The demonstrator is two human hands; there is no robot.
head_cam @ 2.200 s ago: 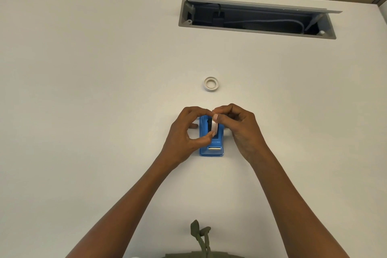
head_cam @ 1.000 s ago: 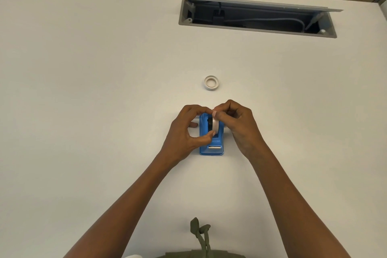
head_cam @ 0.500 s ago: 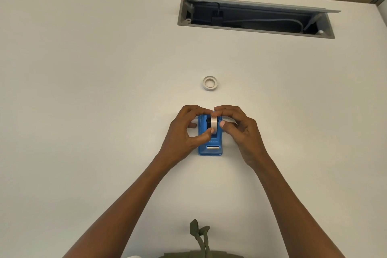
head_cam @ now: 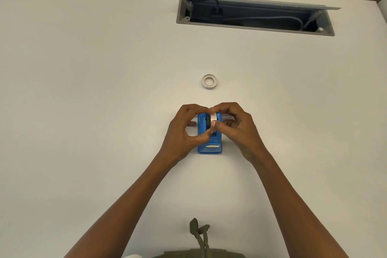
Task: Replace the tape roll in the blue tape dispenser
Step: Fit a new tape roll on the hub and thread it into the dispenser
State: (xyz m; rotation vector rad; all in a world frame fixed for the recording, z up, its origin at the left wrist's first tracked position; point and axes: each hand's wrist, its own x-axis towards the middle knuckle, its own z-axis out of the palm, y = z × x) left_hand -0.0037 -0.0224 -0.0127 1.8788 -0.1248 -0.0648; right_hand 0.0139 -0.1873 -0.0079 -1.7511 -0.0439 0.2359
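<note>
Now the white tape roll [head_cam: 214,120] stands on its edge in the well of the blue tape dispenser [head_cam: 210,146], and both hands are closed around it. Half a second ago the roll stood straight and centred between the fingers; here it leans a little toward the right wall of the dispenser, and a black part, probably the hub, shows just left of it. The right hand [head_cam: 236,126] has turned, so that its thumb now presses on the near face of the roll, while its fingers curl over the top. The left hand [head_cam: 184,130] pinches the roll from the left side with thumb and forefinger, almost as before. The dispenser itself has not moved on the counter [head_cam: 83,111]; its cutter end points toward the person.

I judge that the person is working the roll and hub down into the slots, and that the seating is not finished, because the roll sits high and is tilted. A second ring of tape [head_cam: 209,81], which may be the old roll, lies flat on the counter, well apart, beyond the hands. After the seating, the free end of the tape must be drawn to the cutter.
</note>
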